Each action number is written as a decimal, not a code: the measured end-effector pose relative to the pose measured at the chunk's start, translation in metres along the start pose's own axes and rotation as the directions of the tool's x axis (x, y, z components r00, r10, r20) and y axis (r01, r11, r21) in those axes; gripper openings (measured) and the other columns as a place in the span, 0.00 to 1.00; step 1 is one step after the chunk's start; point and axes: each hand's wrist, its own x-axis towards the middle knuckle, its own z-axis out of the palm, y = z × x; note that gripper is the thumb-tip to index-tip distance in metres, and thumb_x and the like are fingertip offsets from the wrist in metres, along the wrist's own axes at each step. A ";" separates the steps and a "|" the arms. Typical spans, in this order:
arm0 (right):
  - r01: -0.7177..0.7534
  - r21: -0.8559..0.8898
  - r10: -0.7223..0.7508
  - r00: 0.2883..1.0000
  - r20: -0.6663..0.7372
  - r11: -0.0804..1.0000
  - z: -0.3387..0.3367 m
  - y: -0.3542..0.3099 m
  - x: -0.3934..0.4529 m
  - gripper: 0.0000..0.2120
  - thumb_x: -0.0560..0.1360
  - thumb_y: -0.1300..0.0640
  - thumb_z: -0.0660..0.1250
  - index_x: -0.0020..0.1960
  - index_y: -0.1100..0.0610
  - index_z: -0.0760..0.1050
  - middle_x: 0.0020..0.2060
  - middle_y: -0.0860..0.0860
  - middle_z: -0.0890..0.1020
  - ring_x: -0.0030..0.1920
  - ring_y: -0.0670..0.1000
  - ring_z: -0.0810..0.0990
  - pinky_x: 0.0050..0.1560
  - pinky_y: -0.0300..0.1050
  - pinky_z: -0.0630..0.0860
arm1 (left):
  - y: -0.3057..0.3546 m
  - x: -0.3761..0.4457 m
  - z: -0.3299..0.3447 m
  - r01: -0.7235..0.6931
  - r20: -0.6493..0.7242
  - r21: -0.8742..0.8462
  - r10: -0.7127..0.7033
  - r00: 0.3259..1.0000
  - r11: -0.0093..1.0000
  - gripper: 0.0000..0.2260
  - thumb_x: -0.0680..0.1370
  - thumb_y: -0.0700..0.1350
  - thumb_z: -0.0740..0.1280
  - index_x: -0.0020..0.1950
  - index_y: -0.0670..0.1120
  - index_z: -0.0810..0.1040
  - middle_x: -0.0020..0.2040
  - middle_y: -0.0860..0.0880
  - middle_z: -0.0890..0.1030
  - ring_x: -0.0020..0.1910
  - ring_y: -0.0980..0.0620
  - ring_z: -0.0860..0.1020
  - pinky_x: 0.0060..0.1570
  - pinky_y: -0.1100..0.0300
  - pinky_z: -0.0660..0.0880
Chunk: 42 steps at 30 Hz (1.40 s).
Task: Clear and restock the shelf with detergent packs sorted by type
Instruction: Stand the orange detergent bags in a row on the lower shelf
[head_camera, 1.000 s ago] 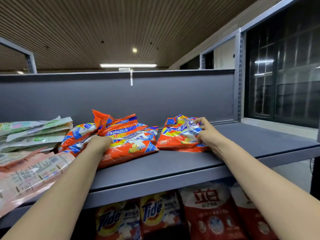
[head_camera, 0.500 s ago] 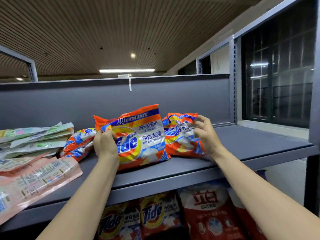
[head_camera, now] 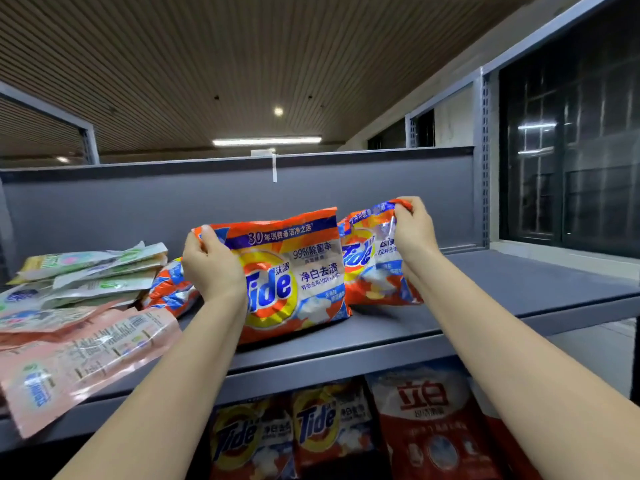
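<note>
Two orange Tide detergent packs stand upright on the grey shelf (head_camera: pixel 519 292). My left hand (head_camera: pixel 211 268) grips the top left corner of the front Tide pack (head_camera: pixel 294 275), whose printed face is turned to me. My right hand (head_camera: pixel 412 230) pinches the top edge of the second Tide pack (head_camera: pixel 367 261), which stands just right of and behind the first. A third Tide pack (head_camera: pixel 169 289) lies flat to the left, partly hidden by my left hand.
Several green and white pouches (head_camera: pixel 90 275) are stacked at the shelf's left, with pink pouches (head_camera: pixel 79 355) overhanging the front edge. Below the shelf stand Tide bags (head_camera: pixel 311 434) and red bags (head_camera: pixel 429 420). A grey back panel (head_camera: pixel 207 199) closes the rear; a dark window (head_camera: pixel 571 133) is at right.
Both hands have raised their Tide packs from lying flat to standing upright. My right hand has shifted up to the top edge of its pack.
</note>
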 end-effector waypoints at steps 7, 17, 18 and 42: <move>0.142 0.117 -0.130 0.986 -0.108 0.983 -0.007 0.002 -0.021 0.12 0.75 0.62 0.55 0.40 0.51 0.72 0.33 0.45 0.77 0.34 0.42 0.75 0.38 0.40 0.72 | -0.010 0.002 -0.010 -0.033 -0.045 -0.088 0.029 0.999 0.996 0.17 0.81 0.49 0.58 0.32 0.50 0.62 0.29 0.54 0.65 0.26 0.60 0.63 0.29 0.66 0.60; 0.041 -0.463 -0.080 0.995 -0.066 0.885 -0.012 0.032 -0.074 0.22 0.71 0.39 0.65 0.53 0.56 0.73 0.47 0.56 0.82 0.51 0.60 0.77 0.50 0.50 0.71 | -0.035 -0.020 -0.029 0.148 0.239 0.231 -0.203 0.950 0.962 0.16 0.71 0.59 0.68 0.46 0.46 0.80 0.44 0.50 0.81 0.46 0.47 0.78 0.51 0.54 0.72; 0.014 -0.453 -0.051 0.996 -0.070 0.891 -0.012 0.033 -0.076 0.18 0.75 0.42 0.64 0.50 0.57 0.75 0.47 0.58 0.82 0.51 0.61 0.77 0.49 0.49 0.70 | -0.036 -0.021 -0.030 0.119 0.255 0.249 -0.184 0.949 0.961 0.14 0.72 0.56 0.67 0.45 0.45 0.80 0.43 0.49 0.81 0.47 0.46 0.78 0.51 0.53 0.73; -0.026 -0.388 0.021 1.000 -0.017 0.921 -0.114 0.083 -0.185 0.21 0.74 0.51 0.67 0.26 0.54 0.64 0.22 0.48 0.69 0.33 0.55 0.70 0.37 0.46 0.61 | -0.064 -0.149 -0.151 0.076 0.009 0.514 -0.095 0.995 0.854 0.27 0.79 0.61 0.58 0.27 0.44 0.68 0.28 0.43 0.72 0.36 0.40 0.76 0.37 0.55 0.66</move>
